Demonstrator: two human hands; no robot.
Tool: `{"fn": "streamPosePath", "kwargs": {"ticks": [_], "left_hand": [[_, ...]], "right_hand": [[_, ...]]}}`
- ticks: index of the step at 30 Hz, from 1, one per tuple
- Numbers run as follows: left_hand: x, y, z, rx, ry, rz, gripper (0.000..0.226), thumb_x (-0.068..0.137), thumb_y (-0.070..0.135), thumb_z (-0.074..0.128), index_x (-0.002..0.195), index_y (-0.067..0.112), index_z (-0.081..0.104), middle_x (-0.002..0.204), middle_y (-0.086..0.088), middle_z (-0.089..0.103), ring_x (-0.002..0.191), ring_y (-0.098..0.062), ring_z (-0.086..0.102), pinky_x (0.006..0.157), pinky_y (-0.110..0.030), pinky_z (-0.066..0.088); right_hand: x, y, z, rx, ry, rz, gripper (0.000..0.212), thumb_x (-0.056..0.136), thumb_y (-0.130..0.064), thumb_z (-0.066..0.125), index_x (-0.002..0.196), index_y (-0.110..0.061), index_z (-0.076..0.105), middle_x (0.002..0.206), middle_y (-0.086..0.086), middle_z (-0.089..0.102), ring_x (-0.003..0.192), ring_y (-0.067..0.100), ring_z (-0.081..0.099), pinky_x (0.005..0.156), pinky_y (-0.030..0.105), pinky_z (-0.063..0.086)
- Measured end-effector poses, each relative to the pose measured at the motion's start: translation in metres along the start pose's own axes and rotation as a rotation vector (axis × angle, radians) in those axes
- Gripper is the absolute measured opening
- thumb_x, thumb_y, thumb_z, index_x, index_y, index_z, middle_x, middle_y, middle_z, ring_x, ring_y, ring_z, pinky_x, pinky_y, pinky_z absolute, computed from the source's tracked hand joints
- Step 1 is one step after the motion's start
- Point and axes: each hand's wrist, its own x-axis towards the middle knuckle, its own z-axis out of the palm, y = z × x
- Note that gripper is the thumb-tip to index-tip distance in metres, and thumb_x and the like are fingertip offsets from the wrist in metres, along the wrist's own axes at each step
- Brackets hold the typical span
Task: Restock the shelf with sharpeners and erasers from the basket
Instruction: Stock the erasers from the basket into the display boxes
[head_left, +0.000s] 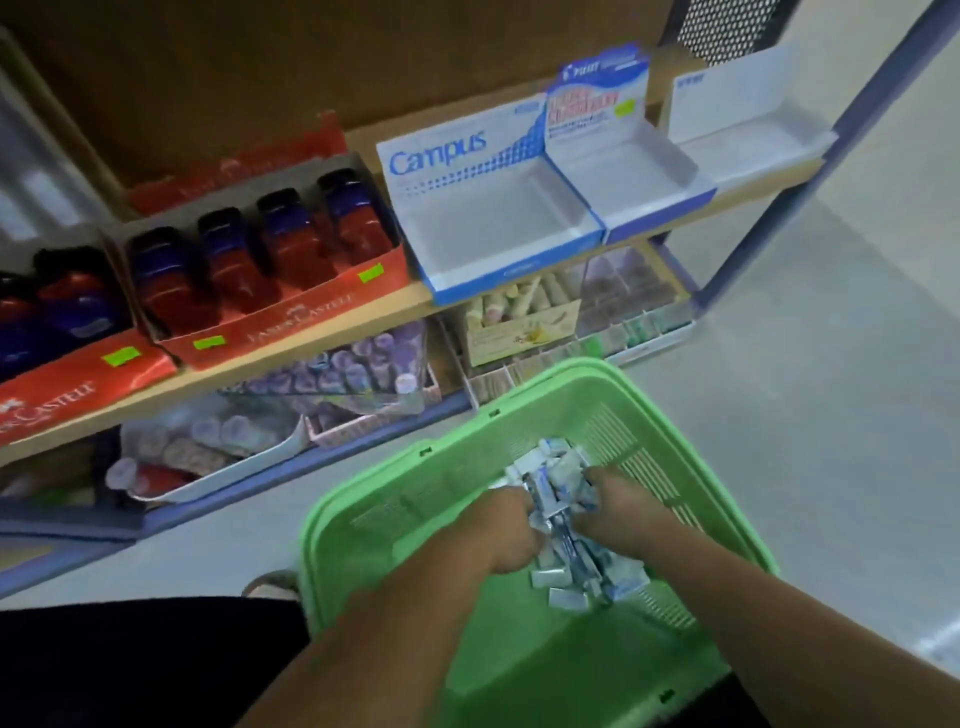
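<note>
Shelf (363, 325): a wooden board running slantwise from low left to high right; it carries five display boxes in a row.
Basket (395, 467): green slatted plastic, standing on the grey floor (779, 364) just in front of the shelf, with one corner toward the shelf; one basket.
Red boxes (291, 317): two side by side on the left part of the shelf, open tops up, printed fronts facing out; the nearer-centre one holds four rows of dark blue and red items, too blurred to name.
Campus box (488, 228): white and blue, open top up, lid flap standing at the back; nothing shows inside it.
Pilot box (623, 171): touching the Campus box on its right, same upright flap, bare white floor.
White box (748, 124): last at the right end, also showing a bare floor.
Left hand (506, 530): inside the basket, fingers clenched round a bunch of erasers.
Right hand (623, 506): just beside the left, fingers curled into the same bunch, grasping it.
Erasers (566, 561): small oblong blocks, white with blue wrappers, heaped in the right half of the basket and between both hands; long axes point every which way; well over a dozen, too blurred to count.
</note>
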Motion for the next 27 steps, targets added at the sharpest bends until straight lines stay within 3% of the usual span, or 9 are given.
{"fn": "streamPosePath", "kwargs": {"ticks": [3,8,10,12,14,16,19,22,27], "left_hand": [[0.039,-0.013,0.027,-0.239,0.15,-0.098,0.022,0.092,0.03,0.066,0.112,0.024,0.062,0.116,-0.006,0.067,0.098,-0.026,0.064,0.086,-0.032,0.054],[0.081,-0.018,0.053,-0.404,0.346,-0.127,0.076,0.082,0.035,0.077,0.151,0.028,0.046,0.142,-0.005,0.051,0.119,-0.027,0.061,0.101,-0.034,0.05],[0.087,-0.013,0.064,-0.44,0.399,-0.135,0.068,0.081,0.033,0.078,0.143,0.03,0.05,0.137,-0.002,0.056,0.116,-0.026,0.062,0.097,-0.034,0.051],[0.09,-0.009,0.068,-0.563,0.475,-0.165,0.046,0.078,0.029,0.081,0.114,0.031,0.052,0.11,0.0,0.066,0.092,-0.022,0.066,0.077,-0.031,0.053],[0.093,-0.005,0.067,-0.684,0.472,-0.235,0.042,0.078,0.024,0.085,0.102,0.025,0.05,0.087,0.006,0.062,0.071,-0.012,0.061,0.058,-0.023,0.046],[0.093,0.0,0.067,-0.795,0.43,-0.274,0.039,0.077,0.018,0.086,0.101,0.019,0.055,0.08,0.008,0.062,0.065,-0.007,0.059,0.053,-0.018,0.045],[0.095,0.004,0.07,-0.964,0.328,-0.291,0.039,0.076,0.007,0.083,0.105,0.021,0.06,0.081,0.0,0.07,0.068,-0.018,0.067,0.063,-0.03,0.058],[0.097,0.003,0.068,-1.086,0.268,-0.254,0.036,0.083,0.0,0.077,0.108,0.019,0.062,0.086,-0.003,0.076,0.068,-0.015,0.071,0.06,-0.028,0.057],[0.093,0.0,0.063,-1.21,0.24,-0.244,0.03,0.091,0.003,0.068,0.118,0.014,0.063,0.1,-0.004,0.073,0.09,-0.024,0.074,0.079,-0.043,0.063]], "right_hand": [[0.008,0.003,0.015,-0.061,0.088,-0.053,0.071,0.092,-0.04,0.067,0.152,-0.018,0.035,0.143,0.011,0.045,0.122,0.03,0.055,0.098,0.036,0.047],[0.025,0.003,0.033,-0.269,0.207,-0.239,0.085,0.096,-0.039,0.062,0.161,-0.019,0.012,0.16,0.011,0.024,0.129,0.027,0.046,0.098,0.035,0.048],[0.032,0.009,0.031,-0.293,0.174,-0.257,0.09,0.096,-0.037,0.063,0.163,-0.02,0.005,0.168,0.007,0.009,0.14,0.028,0.038,0.107,0.036,0.043],[0.038,0.014,0.03,-0.308,0.136,-0.266,0.094,0.096,-0.037,0.064,0.163,-0.022,0.0,0.171,-0.001,0.002,0.144,0.026,0.035,0.11,0.036,0.041],[0.044,0.017,0.03,-0.284,0.14,-0.27,0.1,0.092,-0.032,0.07,0.163,-0.024,0.0,0.17,-0.004,0.006,0.142,0.025,0.036,0.108,0.036,0.043],[0.049,0.016,0.03,-0.253,0.134,-0.275,0.1,0.087,-0.027,0.075,0.162,-0.023,0.007,0.162,-0.002,0.017,0.13,0.027,0.045,0.099,0.039,0.048],[0.053,0.018,0.032,-0.214,0.146,-0.26,0.089,0.088,-0.022,0.073,0.159,-0.021,0.019,0.147,0.001,0.027,0.11,0.028,0.057,0.085,0.037,0.051],[0.055,0.024,0.039,-0.21,0.162,-0.267,0.074,0.093,-0.028,0.066,0.156,-0.019,0.028,0.151,0.005,0.031,0.115,0.03,0.058,0.088,0.037,0.05],[0.054,0.028,0.04,-0.161,0.187,-0.314,0.058,0.099,-0.029,0.06,0.153,-0.02,0.041,0.148,0.009,0.047,0.125,0.033,0.052,0.098,0.039,0.047]]}}
